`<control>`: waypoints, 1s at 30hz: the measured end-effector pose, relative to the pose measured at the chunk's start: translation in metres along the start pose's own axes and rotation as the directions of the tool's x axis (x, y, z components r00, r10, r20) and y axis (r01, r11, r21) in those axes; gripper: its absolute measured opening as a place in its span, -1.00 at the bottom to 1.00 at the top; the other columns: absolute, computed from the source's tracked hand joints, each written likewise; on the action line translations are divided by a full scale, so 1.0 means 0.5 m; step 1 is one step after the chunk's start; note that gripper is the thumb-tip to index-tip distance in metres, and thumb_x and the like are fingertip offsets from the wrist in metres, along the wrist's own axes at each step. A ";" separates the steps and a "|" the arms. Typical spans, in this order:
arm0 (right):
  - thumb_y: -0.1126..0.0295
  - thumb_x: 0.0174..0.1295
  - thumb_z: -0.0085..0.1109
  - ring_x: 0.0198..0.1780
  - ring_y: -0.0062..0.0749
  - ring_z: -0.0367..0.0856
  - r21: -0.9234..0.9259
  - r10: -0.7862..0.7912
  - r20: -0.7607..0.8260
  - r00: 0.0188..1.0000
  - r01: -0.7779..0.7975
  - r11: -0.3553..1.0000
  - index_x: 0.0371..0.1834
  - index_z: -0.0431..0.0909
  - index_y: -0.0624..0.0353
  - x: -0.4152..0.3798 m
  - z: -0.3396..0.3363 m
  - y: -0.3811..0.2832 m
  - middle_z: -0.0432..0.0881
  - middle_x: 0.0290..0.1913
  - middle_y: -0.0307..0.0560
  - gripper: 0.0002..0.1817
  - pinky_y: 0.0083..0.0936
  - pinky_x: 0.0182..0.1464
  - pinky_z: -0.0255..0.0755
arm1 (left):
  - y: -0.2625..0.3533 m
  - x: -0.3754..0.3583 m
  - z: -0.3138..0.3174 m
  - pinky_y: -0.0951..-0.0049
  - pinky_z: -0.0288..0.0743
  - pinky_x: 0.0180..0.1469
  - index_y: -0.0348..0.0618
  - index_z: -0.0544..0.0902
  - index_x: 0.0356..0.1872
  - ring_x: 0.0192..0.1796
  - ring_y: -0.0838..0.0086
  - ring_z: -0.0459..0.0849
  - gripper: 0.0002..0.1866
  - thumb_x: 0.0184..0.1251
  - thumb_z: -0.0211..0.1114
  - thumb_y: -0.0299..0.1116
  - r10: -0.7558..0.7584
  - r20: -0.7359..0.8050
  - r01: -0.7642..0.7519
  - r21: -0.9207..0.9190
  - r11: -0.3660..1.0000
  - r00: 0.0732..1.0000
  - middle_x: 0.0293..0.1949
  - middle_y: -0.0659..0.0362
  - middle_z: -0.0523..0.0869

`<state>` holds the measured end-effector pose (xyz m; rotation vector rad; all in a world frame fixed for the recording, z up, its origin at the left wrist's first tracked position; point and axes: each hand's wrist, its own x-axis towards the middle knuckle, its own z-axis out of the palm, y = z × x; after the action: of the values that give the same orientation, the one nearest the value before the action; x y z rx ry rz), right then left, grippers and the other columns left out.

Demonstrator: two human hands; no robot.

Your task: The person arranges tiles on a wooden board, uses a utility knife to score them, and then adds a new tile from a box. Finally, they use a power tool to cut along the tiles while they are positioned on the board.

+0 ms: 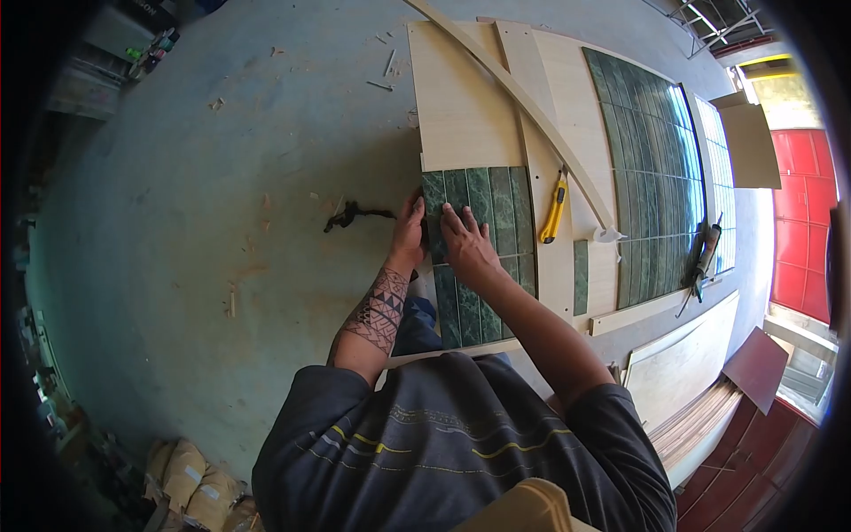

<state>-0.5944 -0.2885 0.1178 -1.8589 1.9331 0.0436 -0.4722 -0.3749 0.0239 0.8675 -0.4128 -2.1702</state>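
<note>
My right hand [470,246] lies flat on dark green marbled tile strips [480,199], fingers stretched out and slightly apart. At the left edge of the same tiles is my left hand [409,232], its visible fingers stretched along the edge; part of it is hidden against the board's side. Two blocks of these strips sit on a pale wooden board [456,84], with a thin light joint between them. A yellow utility knife [554,209] rests right of the tiles. Beside it, a narrow green tile piece [581,277] lies on the wood.
A long wooden strip [532,111] crosses the board diagonally. Further right stand a larger tiled panel [651,177] and a caulking gun [706,253]. A black crumpled item [356,214] and wood scraps lie on the grey floor [222,177]. Paper sacks [191,474] are at lower left.
</note>
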 end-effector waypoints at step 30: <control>0.46 0.27 0.33 0.70 0.28 0.02 0.024 -0.006 0.023 1.000 0.005 1.000 0.60 0.21 0.18 -0.007 -0.023 -0.008 -0.02 0.75 -0.09 -0.19 0.46 0.50 0.23 | -0.053 -0.125 -0.038 0.26 0.55 0.35 0.03 0.35 0.58 0.41 0.39 0.55 -0.37 0.63 0.27 -0.05 -0.077 0.055 0.077 0.001 0.997 0.996 0.42 0.19 0.55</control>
<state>-0.5938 -0.2892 0.1304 -1.8405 1.9047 0.0405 -0.4425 -0.3111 0.0245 0.8367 -0.4122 -2.2689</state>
